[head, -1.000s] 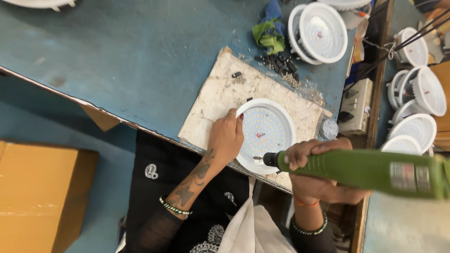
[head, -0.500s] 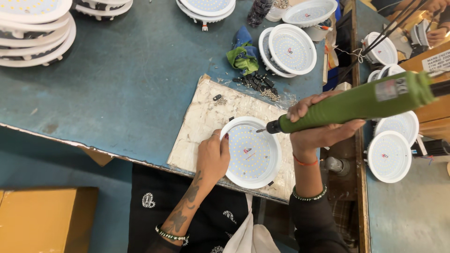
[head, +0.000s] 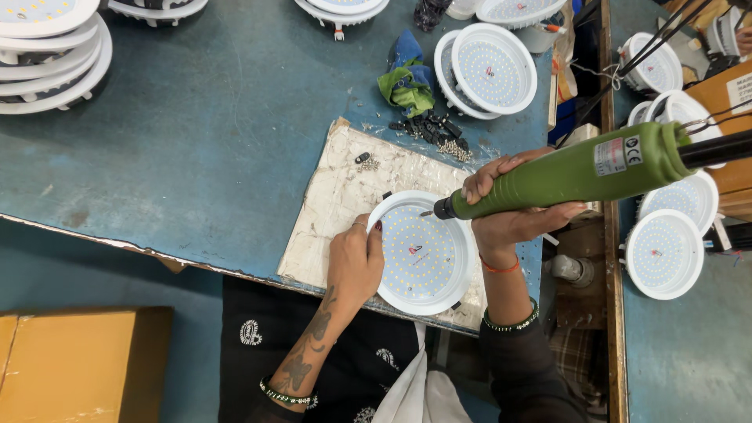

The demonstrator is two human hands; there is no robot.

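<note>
Head camera view, looking straight down on a blue workbench [head: 196, 157]. A round white lamp [head: 423, 252] with a face full of small light dots lies flat on a worn pale board [head: 337, 211] at the near edge of the bench. The left hand [head: 354, 262] rests on the lamp's left rim, fingers curled down against it, steadying it rather than lifting it. The right hand [head: 509, 205] is wrapped closed around a green electric screwdriver [head: 572, 176], held nearly level, its dark tip touching the lamp's upper rim. A black cable runs from the tool's far end off to the right.

Just beyond the board lie a small pile of dark screws [head: 432, 131] and a crumpled blue and green cloth [head: 407, 78]. More white lamps sit around: one leaning pair [head: 489, 69] behind the cloth, a stack [head: 47, 59] at the far left corner, and several [head: 666, 251] on the right beside a wooden strip. A brown cardboard box [head: 78, 364] stands on the floor at lower left.
</note>
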